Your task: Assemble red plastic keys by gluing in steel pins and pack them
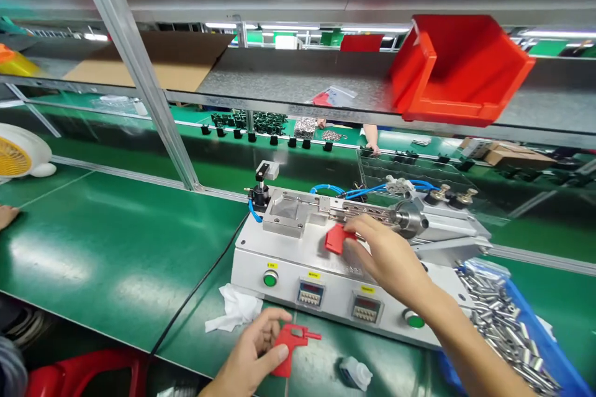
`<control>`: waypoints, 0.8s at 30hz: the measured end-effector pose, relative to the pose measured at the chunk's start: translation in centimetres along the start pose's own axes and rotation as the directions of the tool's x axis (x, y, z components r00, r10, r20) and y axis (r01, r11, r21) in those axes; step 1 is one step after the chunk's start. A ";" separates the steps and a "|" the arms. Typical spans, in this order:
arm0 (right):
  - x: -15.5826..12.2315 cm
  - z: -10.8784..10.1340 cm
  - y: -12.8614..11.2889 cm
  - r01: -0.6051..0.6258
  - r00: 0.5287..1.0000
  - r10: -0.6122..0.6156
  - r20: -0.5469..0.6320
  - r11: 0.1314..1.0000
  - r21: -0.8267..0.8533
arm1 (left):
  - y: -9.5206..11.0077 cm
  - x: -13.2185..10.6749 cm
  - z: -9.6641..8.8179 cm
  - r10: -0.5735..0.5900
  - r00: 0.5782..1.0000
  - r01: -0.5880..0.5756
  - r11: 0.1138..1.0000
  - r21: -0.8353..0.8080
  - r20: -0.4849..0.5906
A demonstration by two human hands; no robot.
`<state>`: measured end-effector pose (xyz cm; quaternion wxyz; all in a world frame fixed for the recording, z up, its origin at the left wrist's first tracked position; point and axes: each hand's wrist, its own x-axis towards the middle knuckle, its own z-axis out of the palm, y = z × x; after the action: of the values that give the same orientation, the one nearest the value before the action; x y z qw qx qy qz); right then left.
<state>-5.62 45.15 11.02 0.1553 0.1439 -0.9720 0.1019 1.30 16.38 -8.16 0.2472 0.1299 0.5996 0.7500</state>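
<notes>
My left hand (254, 350) pinches a flat red plastic part (289, 347) between thumb and fingers, just above the green bench in front of the machine. The part has a small square opening and a thin prong pointing right. Over the machine's top plate, my right hand (384, 257) grips a second red plastic piece (334, 239), partly hidden by the fingers. The white bench machine (279, 254) carries a metal fixture block (285, 214) on the left and a metal cylinder assembly (410, 220) behind my right hand. Green buttons and counters line its front.
A blue bin (542, 335) of metal tubes stands at the right. White tissue (239, 309) and a small bottle (356, 373) lie before the machine. Overhead, a shelf holds a red bin (465, 74). Another person's hand (8, 216) rests at the left edge; a fan (21, 152) stands behind it.
</notes>
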 end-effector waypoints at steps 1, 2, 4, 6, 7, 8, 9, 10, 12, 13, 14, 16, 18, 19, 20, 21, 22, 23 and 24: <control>-1.1 0.3 0.7 -0.032 0.999 0.032 0.019 0.999 -0.025 | 1.5 -0.3 -0.1 0.019 1.000 -0.018 0.999 0.028 -0.012; -2.0 0.7 1.3 -0.058 0.998 0.059 0.028 0.997 -0.049 | 3.4 -0.3 -0.3 0.051 0.999 -0.050 0.996 0.077 -0.003; -3.0 1.4 1.9 -0.082 0.996 0.084 0.023 0.994 -0.071 | 8.1 1.0 -0.7 0.191 0.980 -0.172 0.955 0.244 -0.058; -3.3 1.9 2.2 -0.083 0.996 0.084 0.014 0.994 -0.071 | 13.3 3.9 -1.2 0.381 0.919 -0.308 0.855 0.417 -0.102; -3.3 2.0 2.1 -0.083 0.996 0.083 0.009 0.994 -0.071 | 15.7 5.8 -1.5 0.462 0.881 -0.359 0.789 0.499 -0.097; -3.3 2.1 2.1 -0.083 0.996 0.084 0.003 0.994 -0.076 | 17.8 7.7 -1.8 0.515 0.853 -0.377 0.717 0.586 -0.081; -3.2 2.2 1.9 -0.086 0.996 0.086 -0.006 0.993 -0.083 | 19.6 9.6 -2.0 0.522 0.851 -0.351 0.648 0.675 -0.059; -3.2 2.2 1.8 -0.088 0.996 0.087 -0.016 0.992 -0.091 | 20.9 11.4 -2.3 0.500 0.865 -0.295 0.566 0.770 -0.036; -3.3 2.1 1.5 -0.085 0.996 0.082 -0.036 0.992 -0.098 | 22.5 13.9 -2.6 0.396 0.918 -0.193 0.394 0.898 0.024; -3.4 2.0 1.4 -0.078 0.996 0.075 -0.041 0.992 -0.097 | 22.7 14.7 -2.6 0.356 0.934 -0.164 0.328 0.930 0.039; -3.5 2.0 1.3 -0.071 0.997 0.067 -0.045 0.993 -0.094 | 22.8 15.2 -2.6 0.332 0.942 -0.149 0.280 0.948 0.050; -3.8 1.9 1.3 -0.060 0.997 0.056 -0.052 0.995 -0.084 | 22.5 15.5 -2.4 0.339 0.939 -0.137 0.216 0.967 0.057; -4.1 2.0 1.5 -0.057 0.997 0.053 -0.064 0.996 -0.065 | 21.9 15.4 -2.1 0.356 0.933 -0.113 0.139 0.984 0.057; -4.1 2.0 1.6 -0.055 0.996 0.052 -0.072 0.997 -0.049 | 21.6 15.2 -1.9 0.364 0.930 -0.094 0.102 0.990 0.051; -4.1 2.2 1.8 -0.048 0.996 0.046 -0.081 0.998 -0.032 | 21.4 15.2 -1.7 0.369 0.928 -0.074 0.069 0.995 0.044; -4.1 2.3 1.9 -0.039 0.995 0.037 -0.092 0.999 -0.015 | 21.3 15.1 -1.5 0.371 0.928 -0.055 0.040 0.998 0.037; -4.0 2.5 2.1 -0.029 0.994 0.029 -0.107 1.000 -0.001 | 21.2 15.1 -1.4 0.373 0.927 -0.039 0.014 0.999 0.031; -3.8 2.6 2.2 -0.022 0.992 0.023 -0.121 1.000 0.010 | 21.2 15.1 -1.3 0.375 0.927 -0.027 -0.008 1.000 0.028; -3.7 2.7 2.3 -0.019 0.991 0.021 -0.135 1.000 0.017 | 21.2 15.0 -1.2 0.378 0.925 -0.020 -0.029 0.999 0.029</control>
<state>-3.68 47.53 6.95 0.2187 0.1280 -0.9598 0.1207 -16.55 19.90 10.48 -0.1071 0.2541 0.9502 0.1450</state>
